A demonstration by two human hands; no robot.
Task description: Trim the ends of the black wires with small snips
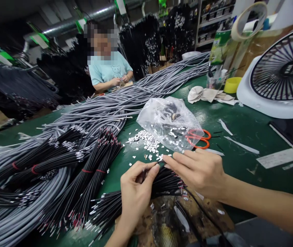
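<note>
My left hand pinches the end of a black cable that rises from a loose bundle of black cables lying under both hands. My right hand meets it from the right, thumb and forefinger pressed together on a tiny metal piece at the cable tip; the piece is too small to name. Just beyond the fingertips lies a scatter of small silver terminals on the green table. A clear plastic bag with more terminals sits behind them.
Red-handled scissors lie partly under the bag. Tied black cable bundles and long grey cables cover the left side. A white fan, a tape roll and cloths stand at the right. Another person works across the table.
</note>
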